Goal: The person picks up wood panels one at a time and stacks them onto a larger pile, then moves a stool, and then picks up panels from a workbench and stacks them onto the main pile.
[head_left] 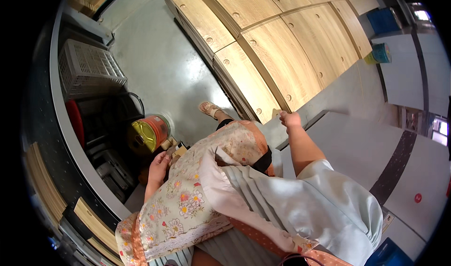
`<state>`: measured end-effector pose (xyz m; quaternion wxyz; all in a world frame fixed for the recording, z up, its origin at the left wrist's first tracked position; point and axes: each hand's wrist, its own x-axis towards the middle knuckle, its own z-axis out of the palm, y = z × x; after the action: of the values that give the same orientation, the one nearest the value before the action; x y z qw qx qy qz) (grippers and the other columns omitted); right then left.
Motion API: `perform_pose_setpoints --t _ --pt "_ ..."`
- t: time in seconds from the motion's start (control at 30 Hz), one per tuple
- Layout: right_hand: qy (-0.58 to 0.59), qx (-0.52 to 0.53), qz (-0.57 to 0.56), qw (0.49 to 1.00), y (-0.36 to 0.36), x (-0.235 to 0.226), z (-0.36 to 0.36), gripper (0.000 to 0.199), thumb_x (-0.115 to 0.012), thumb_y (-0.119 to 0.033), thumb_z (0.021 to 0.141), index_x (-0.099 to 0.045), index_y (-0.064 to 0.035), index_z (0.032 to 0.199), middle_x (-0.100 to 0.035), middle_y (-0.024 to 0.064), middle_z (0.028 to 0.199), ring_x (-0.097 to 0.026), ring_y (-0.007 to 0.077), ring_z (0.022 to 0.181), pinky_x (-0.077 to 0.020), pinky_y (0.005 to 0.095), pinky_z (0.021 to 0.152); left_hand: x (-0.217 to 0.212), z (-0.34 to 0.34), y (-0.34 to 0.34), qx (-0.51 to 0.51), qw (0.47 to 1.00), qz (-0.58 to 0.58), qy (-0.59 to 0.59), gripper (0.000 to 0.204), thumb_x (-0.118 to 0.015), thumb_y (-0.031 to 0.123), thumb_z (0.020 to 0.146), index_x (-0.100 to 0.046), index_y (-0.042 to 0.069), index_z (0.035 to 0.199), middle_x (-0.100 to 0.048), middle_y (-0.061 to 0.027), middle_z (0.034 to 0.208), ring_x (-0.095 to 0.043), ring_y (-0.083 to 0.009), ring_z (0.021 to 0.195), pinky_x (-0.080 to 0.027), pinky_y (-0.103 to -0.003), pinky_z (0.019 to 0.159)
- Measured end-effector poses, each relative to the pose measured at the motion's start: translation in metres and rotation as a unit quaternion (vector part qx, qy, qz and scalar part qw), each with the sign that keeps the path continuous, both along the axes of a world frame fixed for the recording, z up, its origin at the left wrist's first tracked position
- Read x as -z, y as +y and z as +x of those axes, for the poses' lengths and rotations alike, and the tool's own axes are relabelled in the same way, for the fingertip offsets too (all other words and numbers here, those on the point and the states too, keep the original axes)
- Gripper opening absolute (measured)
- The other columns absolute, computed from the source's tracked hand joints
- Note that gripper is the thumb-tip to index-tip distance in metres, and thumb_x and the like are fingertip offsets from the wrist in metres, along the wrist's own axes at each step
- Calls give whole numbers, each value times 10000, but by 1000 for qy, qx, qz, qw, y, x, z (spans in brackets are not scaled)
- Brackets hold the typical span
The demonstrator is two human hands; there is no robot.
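Note:
Long pale wood-grain boards (286, 54) with round holes near their ends lie in stacked rows ahead of me. My right hand (291, 120) is closed at the near end of a board (246, 80), its fingertips at the edge; the grip is partly hidden. Low on the left, my left hand (160, 164) has its fingers pressed together beside my flowered apron (188, 186). Next to its fingertips shows a small piece with wood-coloured and dark parts (179, 150); I cannot tell whether the hand holds it.
A metal tin (149, 133) stands on the grey floor (155, 59) at left, near a grey plastic crate (91, 68). A dark-topped table edge (77, 148) runs along the left. White panels (352, 148) lie at right, with another tin (379, 53) beyond the boards.

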<state>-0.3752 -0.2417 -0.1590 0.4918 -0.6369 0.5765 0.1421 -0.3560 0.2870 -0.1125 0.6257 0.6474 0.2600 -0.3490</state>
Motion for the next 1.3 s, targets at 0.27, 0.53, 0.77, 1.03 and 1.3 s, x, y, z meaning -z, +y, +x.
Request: perform_pose_setpoints --t 0.27,0.53,0.77,1.03,1.3 --pt "-8 -7 -192 981 10 8 -1 273 -689 -202 732 -553 35 743 -589 80 596 -575 140 525 -438 280 460 27 -50 58 48 998 47 -17 419 -572 174 849 -448 -52 1179 -575 -64 1023 -527 -117 908 -418 -242 807" --pt "-59 -27 -105 992 -18 26 -3 266 -688 -115 722 -562 40 898 -609 98 777 -604 191 608 -450 317 446 -2 -34 38 70 991 114 -16 408 -563 145 852 -439 -61 1182 -563 -79 1057 -522 -123 947 -411 -240 829" --pt "150 -124 -9 981 -21 20 -5 399 -647 -324 761 -573 38 913 -604 164 807 -600 267 560 -465 346 435 -31 -13 6 21 996 68 -45 418 -571 131 843 -434 -66 1185 -567 -63 1031 -516 -111 922 -408 -228 819" --pt "137 -688 112 704 87 20 91 297 -639 -225 726 -617 18 896 -637 144 748 -613 252 561 -497 380 490 -108 -12 4 -151 982 -23 -113 395 -517 146 868 -421 -23 1212 -578 -65 949 -570 -134 831 -454 -275 738" --pt "-186 -758 213 588 375 -174 313 113 -548 -99 814 -593 -8 864 -607 73 734 -532 115 544 -459 227 507 -222 -83 -1 -43 962 182 -198 334 -545 168 850 -503 88 1172 -607 -56 819 -568 -125 729 -455 -266 668"
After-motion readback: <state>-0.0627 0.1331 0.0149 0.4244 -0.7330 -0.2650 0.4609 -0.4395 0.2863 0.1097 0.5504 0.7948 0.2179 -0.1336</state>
